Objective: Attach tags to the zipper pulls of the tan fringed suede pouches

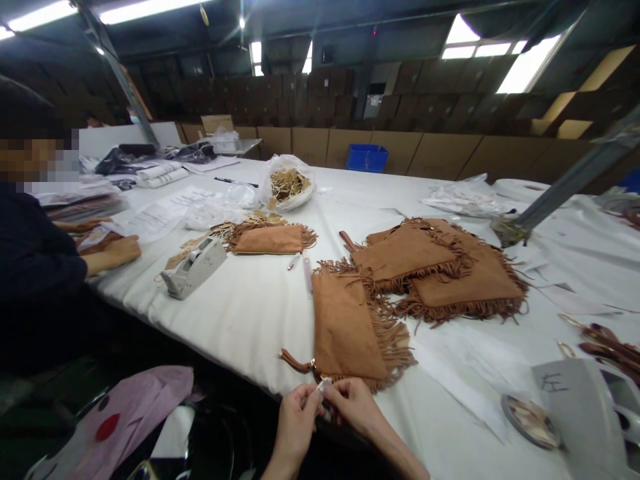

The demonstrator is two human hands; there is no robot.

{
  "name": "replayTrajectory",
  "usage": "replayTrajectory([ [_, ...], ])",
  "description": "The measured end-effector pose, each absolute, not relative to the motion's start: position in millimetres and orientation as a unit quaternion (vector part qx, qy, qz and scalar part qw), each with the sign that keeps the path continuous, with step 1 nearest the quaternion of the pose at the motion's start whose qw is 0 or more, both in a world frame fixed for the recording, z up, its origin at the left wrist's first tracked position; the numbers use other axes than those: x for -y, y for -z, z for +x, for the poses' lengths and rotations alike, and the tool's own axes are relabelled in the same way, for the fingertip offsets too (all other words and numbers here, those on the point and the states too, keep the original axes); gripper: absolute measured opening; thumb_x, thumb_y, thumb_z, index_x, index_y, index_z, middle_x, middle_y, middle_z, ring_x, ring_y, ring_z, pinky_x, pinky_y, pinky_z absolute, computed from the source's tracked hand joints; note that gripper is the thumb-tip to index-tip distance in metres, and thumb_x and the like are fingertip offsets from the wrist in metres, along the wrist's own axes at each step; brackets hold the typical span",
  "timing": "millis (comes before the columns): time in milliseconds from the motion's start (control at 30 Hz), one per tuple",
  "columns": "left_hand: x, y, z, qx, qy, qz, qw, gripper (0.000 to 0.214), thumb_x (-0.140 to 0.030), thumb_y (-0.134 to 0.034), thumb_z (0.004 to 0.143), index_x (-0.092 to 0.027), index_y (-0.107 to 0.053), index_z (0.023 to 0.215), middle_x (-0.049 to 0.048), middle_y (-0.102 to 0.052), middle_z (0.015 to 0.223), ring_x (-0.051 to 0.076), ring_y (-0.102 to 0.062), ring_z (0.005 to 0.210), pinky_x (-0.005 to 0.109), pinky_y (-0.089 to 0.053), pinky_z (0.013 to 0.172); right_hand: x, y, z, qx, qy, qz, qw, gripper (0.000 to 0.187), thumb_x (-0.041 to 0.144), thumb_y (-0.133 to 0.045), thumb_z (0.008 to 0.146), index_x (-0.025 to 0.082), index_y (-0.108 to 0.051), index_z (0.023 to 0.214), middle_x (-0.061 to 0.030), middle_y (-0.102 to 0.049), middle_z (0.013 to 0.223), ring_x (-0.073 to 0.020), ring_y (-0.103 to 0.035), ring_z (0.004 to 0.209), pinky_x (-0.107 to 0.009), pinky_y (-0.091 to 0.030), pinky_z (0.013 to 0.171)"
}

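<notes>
Left hand: fingertips of the left hand [296, 415] pinched narrow on a small shiny piece [324, 385], too small to identify.
Right hand: thumb and finger of the right hand [357, 405] close together on the same piece, beside the left fingertips.
Near bag: the brown fringed bag [345, 327] lies flat just beyond both hands, its strap [295, 362] reaching left, its fringe spreading right.
Table edge: the near rim of the white table [240, 320] slants down from the left toward the hands, which are at that edge.
Left room: white cloth stretches between the near bag and a gray tape dispenser [195, 270].
Right side: a bag pile [450, 267] adjoins the near bag's fringe; a second dispenser [583, 407] stands near the lower right corner.
Far left: a co-worker [35, 260] works along the same table, well apart.
</notes>
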State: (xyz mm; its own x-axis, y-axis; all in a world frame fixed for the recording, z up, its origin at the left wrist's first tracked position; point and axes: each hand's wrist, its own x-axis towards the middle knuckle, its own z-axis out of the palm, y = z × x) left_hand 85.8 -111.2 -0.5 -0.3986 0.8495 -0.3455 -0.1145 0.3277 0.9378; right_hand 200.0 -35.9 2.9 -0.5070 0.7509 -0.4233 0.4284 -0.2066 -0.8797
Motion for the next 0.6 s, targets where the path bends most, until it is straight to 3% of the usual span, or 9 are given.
replayTrajectory([
  [100,109,2,88,-0.622,-0.532,0.213,0.533,0.046,-0.056,-0.065,0.068,-0.011,-0.068,0.076,-0.0012,-0.057,0.052,0.004,-0.033,0.036,0.018,-0.021,0.038,36,-3,203,0.592,-0.632,-0.483,0.128,0.039,0.041,-0.052,0.075,0.015,-0.057,0.047,0.0009,-0.055,0.042,-0.0066,-0.042,0.032,-0.018,-0.025,0.036],
  [367,108,-6,91,-0.586,-0.544,0.175,0.574,0.05,-0.062,-0.069,0.06,-0.013,-0.06,0.063,-0.0036,-0.051,0.047,0.003,-0.031,0.034,0.018,-0.017,0.036,39,-17,203,0.624,-0.561,-0.527,0.135,0.038,0.033,-0.051,0.076,0.015,-0.058,0.043,0.0002,-0.055,0.037,-0.0072,-0.044,0.03,-0.017,-0.025,0.035],
  [600,110,-11,91,-0.572,-0.568,0.2,0.558,0.052,-0.063,-0.068,0.063,-0.012,-0.062,0.072,-0.0033,-0.054,0.05,0.003,-0.031,0.036,0.018,-0.018,0.038,41,-21,209,0.634,-0.524,-0.55,0.146,0.047,0.048,-0.055,0.076,0.016,-0.056,0.041,-0.0009,-0.054,0.036,-0.0095,-0.045,0.032,-0.02,-0.027,0.038],
])
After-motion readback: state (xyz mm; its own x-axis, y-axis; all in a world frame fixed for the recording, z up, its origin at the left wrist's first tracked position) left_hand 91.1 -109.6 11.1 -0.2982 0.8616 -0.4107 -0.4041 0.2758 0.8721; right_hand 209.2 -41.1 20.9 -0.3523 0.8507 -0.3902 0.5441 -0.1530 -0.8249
